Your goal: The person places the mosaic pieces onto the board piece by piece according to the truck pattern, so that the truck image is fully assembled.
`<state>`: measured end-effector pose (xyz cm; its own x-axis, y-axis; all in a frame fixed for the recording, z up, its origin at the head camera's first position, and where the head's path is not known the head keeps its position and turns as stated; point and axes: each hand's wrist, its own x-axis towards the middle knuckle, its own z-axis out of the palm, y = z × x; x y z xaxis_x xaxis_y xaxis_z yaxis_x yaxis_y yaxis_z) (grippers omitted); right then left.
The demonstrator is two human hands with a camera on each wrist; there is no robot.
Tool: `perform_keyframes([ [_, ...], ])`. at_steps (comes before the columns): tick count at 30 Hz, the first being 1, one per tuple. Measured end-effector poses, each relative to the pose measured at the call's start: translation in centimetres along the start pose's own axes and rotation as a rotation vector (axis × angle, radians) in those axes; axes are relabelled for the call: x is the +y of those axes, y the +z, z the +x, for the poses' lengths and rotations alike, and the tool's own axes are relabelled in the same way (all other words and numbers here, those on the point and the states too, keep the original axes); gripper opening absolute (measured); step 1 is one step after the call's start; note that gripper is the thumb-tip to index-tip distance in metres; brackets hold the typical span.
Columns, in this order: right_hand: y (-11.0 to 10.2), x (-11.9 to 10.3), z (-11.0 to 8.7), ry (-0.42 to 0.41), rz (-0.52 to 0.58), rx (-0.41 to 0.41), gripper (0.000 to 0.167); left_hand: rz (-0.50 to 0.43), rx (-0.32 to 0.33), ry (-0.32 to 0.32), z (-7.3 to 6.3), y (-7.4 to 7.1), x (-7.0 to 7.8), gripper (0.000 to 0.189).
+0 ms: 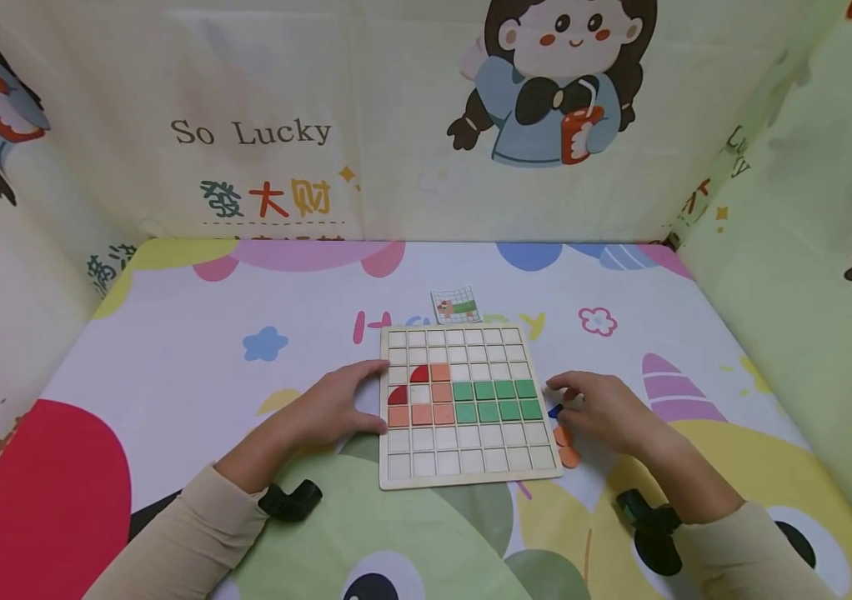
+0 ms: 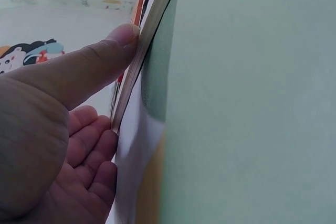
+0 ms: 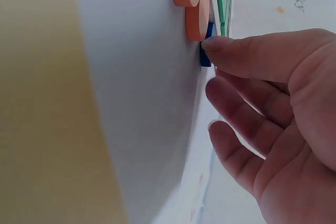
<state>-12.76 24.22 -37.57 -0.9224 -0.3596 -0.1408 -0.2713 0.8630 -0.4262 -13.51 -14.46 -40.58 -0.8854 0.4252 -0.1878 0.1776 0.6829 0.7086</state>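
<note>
A wooden grid board lies on the table, some of its cells filled with green square tiles, salmon square tiles and red quarter-round tiles. My left hand rests at the board's left edge, thumb and fingers spread apart; in the left wrist view the thumb touches the board's side. Right of the board, my right hand is over a small blue piece, which the thumb tip meets. Thumb and index finger stand apart in the head view. Two orange round pieces lie beside the blue one.
A small picture card with a coloured grid pattern lies just beyond the board's far edge. A printed cloth covers the table. Printed fabric walls rise at the back and both sides.
</note>
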Motion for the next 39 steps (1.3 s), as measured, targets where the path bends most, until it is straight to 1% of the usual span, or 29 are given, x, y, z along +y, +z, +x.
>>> perform_keyframes([
  [4,0.09,0.08,0.3,-0.009,-0.002,0.004,0.038,-0.005,0.001,-0.001,-0.02,-0.07,0.11,0.088],
  [10,0.34,0.13,0.77,0.029,-0.012,0.022,0.035,-0.005,0.001,0.011,-0.01,-0.08,0.18,0.087],
  [14,0.31,0.23,0.78,0.04,-0.023,0.034,0.035,-0.005,0.0,0.016,-0.02,-0.11,0.21,0.086],
  [19,0.04,0.35,0.62,0.023,0.007,0.011,0.036,-0.003,-0.001,0.022,-0.05,-0.15,0.23,0.086],
  [23,0.06,0.35,0.53,0.004,0.022,0.004,0.032,0.0,-0.001,0.019,-0.08,-0.12,0.16,0.086],
  [29,0.31,0.39,0.6,-0.003,-0.005,0.041,0.024,-0.006,-0.002,0.019,-0.15,-0.09,0.18,0.086],
  [33,0.41,0.41,0.65,0.008,-0.029,0.062,0.024,-0.003,-0.001,0.019,-0.16,-0.06,0.2,0.085],
  [39,0.44,0.34,0.62,0.023,-0.05,0.066,0.024,-0.001,0.001,0.024,-0.15,-0.07,0.17,0.085],
])
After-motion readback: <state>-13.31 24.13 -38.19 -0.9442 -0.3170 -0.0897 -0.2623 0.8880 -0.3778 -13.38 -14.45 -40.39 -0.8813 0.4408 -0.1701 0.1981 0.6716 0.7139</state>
